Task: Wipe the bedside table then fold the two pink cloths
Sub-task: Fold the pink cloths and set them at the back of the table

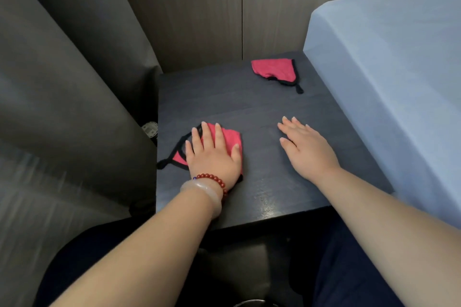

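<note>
So the near pink cloth (230, 138) is pinned flat under the left hand (214, 154), fingers straight and spread, at the front-left of the dark surface (249, 107); its black trim (174, 154) is seen poking out on the left. The right hand (306, 147) is laid flat on bare surface just beside it, fingers relaxed, nothing held; the second pink cloth (273, 70) is seen bunched at the far edge, near the bed (386, 70).

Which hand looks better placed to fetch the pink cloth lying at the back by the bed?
Probably the right hand: it is open, empty and nearer that far cloth. The left hand presses flat on the near cloth.
</note>
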Demonstrator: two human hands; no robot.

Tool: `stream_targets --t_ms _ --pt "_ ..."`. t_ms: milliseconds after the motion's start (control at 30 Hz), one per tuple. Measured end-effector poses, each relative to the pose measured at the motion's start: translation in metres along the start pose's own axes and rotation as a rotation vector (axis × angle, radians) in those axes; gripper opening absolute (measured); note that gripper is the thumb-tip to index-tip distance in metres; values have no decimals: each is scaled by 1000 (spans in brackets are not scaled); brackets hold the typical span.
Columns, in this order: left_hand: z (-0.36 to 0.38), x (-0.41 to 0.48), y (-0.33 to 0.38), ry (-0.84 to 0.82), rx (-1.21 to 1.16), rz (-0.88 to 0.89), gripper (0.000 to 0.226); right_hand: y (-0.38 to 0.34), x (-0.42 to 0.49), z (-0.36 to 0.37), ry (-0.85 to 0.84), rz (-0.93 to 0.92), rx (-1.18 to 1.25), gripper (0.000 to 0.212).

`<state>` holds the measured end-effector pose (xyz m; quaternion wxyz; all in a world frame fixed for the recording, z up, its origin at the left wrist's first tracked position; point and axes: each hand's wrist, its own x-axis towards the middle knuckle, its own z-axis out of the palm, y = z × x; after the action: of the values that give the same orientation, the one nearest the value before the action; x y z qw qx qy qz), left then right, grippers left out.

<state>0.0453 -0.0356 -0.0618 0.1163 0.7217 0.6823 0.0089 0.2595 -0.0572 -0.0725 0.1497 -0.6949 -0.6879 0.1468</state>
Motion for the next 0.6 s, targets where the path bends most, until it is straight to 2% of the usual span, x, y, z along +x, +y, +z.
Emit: stream_targets --t_ms 67,133,167,267,333,433,500,600 --pt "-7 -14 -6 6 -182 99 62 -1 -1 -1 -7 -1 -13 48" --pt "-21 -16 -28 93 -372 161 54 -2 -3 -1 -5 -4 -44 52" --pt "-28 -15 -42 156 -394 156 53 -5 -5 -2 5 -9 -63 54" --pt "-39 -8 -82 225 -242 105 52 -29 -16 -1 88 -79 -92 62" --pt "-42 -4 -93 161 -114 132 54 -63 -25 9 116 -152 -38 66" --pt "-39 -2 -92 21 -7 187 56 -109 -35 30 33 -203 -11 69" --pt "-35 -4 -91 -25 30 202 56 -117 -35 41 23 -190 0 60" --pt "-34 -5 -92 0 4 183 53 -104 -30 46 167 -189 41 27"
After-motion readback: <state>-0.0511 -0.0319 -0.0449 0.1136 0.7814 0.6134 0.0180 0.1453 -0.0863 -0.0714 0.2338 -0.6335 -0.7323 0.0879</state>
